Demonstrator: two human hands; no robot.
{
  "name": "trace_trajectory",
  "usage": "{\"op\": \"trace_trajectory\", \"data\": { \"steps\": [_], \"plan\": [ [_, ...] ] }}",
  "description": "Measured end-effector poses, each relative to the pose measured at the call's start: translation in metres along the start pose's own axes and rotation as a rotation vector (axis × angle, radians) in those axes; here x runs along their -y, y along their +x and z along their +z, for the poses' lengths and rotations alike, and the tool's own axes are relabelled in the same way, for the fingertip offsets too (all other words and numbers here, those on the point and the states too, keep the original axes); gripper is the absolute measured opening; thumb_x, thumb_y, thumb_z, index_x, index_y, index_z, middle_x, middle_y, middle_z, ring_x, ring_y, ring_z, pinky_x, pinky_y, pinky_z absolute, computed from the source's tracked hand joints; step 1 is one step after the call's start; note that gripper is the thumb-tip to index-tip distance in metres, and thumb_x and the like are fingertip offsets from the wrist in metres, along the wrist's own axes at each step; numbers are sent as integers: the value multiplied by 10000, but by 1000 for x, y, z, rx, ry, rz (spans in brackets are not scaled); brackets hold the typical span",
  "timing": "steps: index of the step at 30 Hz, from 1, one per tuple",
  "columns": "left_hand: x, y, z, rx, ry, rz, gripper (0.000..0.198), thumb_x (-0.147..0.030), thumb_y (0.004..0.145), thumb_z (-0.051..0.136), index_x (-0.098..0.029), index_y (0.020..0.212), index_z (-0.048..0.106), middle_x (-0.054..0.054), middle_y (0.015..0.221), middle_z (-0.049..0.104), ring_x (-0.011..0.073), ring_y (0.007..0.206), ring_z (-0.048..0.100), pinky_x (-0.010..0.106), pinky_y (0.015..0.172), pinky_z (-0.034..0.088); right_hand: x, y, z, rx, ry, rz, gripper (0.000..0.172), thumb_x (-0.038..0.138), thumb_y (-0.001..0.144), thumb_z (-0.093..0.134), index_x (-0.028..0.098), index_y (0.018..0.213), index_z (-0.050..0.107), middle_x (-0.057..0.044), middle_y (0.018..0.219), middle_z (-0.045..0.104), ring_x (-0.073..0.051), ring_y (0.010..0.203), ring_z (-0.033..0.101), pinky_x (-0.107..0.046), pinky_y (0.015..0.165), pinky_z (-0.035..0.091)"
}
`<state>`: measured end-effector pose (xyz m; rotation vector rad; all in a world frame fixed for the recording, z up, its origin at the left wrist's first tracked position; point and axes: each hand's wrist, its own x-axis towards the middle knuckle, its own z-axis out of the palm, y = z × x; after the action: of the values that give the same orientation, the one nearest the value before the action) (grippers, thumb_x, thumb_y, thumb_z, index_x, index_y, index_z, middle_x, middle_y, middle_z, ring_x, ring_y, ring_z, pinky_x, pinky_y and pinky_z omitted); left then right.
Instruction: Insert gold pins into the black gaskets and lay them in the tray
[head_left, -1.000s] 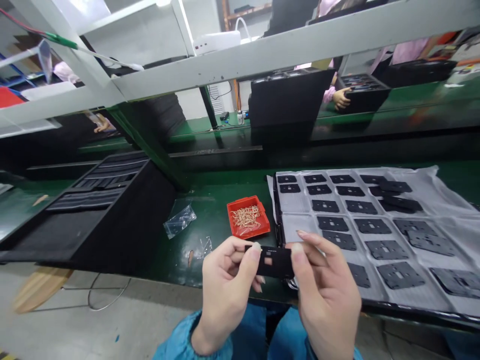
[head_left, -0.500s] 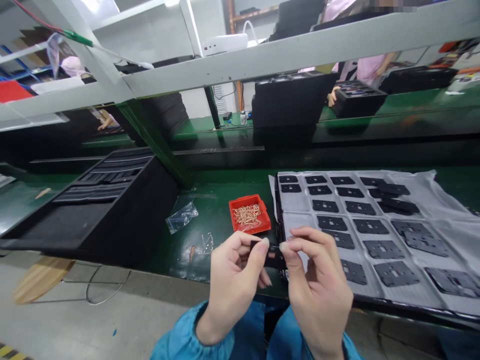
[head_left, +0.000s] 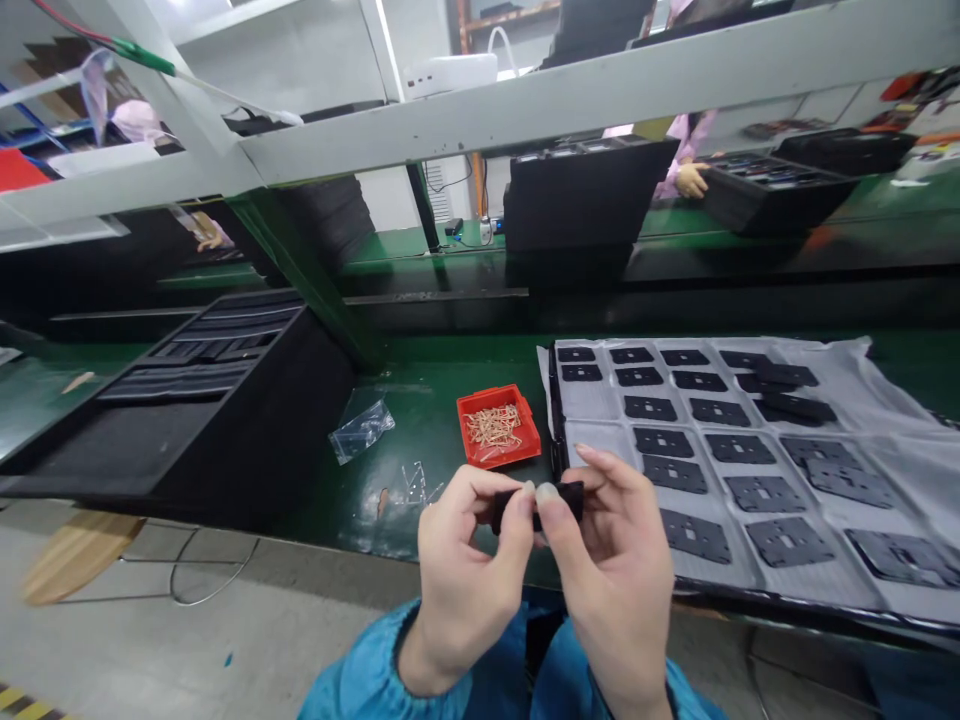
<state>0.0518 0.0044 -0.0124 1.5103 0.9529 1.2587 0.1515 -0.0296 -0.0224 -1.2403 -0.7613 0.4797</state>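
Observation:
Between my two hands is a small flat black plate [head_left: 571, 497], partly hidden by my fingers. My left hand [head_left: 474, 570] pinches its left part, thumb on the near face. My right hand [head_left: 619, 575] grips the right part, its thumb tip pressed close beside the left thumb. Just beyond my hands, a red tray [head_left: 534, 443] holds a heap of small copper-coloured metal strips [head_left: 495, 427]. To the right, similar black plates [head_left: 741, 449] lie in the cells of a white-lined tray [head_left: 589, 405].
A large black divided box [head_left: 315, 420] stands at the left on the green bench [head_left: 420, 375]. A clear plastic bag [head_left: 363, 432] and loose small clear pieces [head_left: 416, 485] lie near the red tray. Across the bench, a co-worker's hand [head_left: 691, 181] touches another black box [head_left: 776, 190].
My right hand has shifted left, and its thumb now meets my left thumb on the plate. Across the bench, the co-worker's hand and box have moved right.

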Motion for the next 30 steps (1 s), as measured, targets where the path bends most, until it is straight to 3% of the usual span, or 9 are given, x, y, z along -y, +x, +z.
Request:
{"op": "trace_trajectory", "data": {
  "steps": [3,6,9,13,16,19,23,27,30],
  "plan": [
    [3,-4,2,-33,41,93,26,-170,939,691,-182,918,682,-6,760,734,125,608,731,188,584,627,0,0,4,-20,81,16,257,283,906,770,275,1136,656,35,844,705,-83,692,716,-134,619,596],
    [0,-2,4,-72,-39,-22,101,-235,947,698,-170,877,665,1,733,727,124,546,713,182,526,609,-4,-1,4,5,148,41,199,269,959,716,285,1145,648,40,846,719,-68,659,714,-111,589,576],
    [-9,2,5,-114,-113,-168,204,-312,943,714,-162,831,632,3,664,715,113,483,680,161,480,570,-11,-4,0,0,120,10,158,252,1014,635,273,1169,654,19,920,753,-71,740,742,-119,684,604],
    [-18,5,3,-143,-156,-268,239,-333,927,731,-157,814,615,0,611,702,99,453,649,143,457,524,-17,-4,-10,-9,-80,-285,315,112,991,600,252,1265,664,-19,1027,770,-109,867,755,-177,751,629],
    [-20,5,1,-101,-156,-278,266,-362,929,731,-160,804,609,-9,565,679,104,441,642,148,450,522,-18,2,-19,113,-243,-582,410,-28,915,604,196,1245,700,-60,1092,739,-147,982,724,-251,825,623],
    [-18,5,-3,-67,-130,-251,259,-359,943,718,-166,806,612,-19,568,673,107,444,653,148,450,534,-14,9,-24,211,-326,-702,446,-81,886,597,132,1269,684,-82,1074,716,-142,964,693,-263,814,599],
    [-11,3,-12,-2,-9,-19,132,-235,974,676,-175,860,643,-26,664,706,98,478,683,153,484,564,-6,13,-25,260,-372,-714,397,-49,893,623,104,1258,655,-81,1044,711,-134,950,674,-256,822,582],
    [-6,2,-23,73,225,428,158,-34,919,671,-179,974,700,18,851,791,137,728,777,206,691,637,-1,7,-25,228,-276,-570,164,19,938,617,173,987,649,-27,935,660,-113,889,659,-229,758,563],
    [-9,0,-29,113,274,758,171,0,911,653,-132,1013,690,100,979,821,187,881,796,282,788,671,-3,0,-24,132,-183,-558,196,1,934,582,176,857,625,-26,908,633,-131,863,649,-279,727,555]
  ]
}}
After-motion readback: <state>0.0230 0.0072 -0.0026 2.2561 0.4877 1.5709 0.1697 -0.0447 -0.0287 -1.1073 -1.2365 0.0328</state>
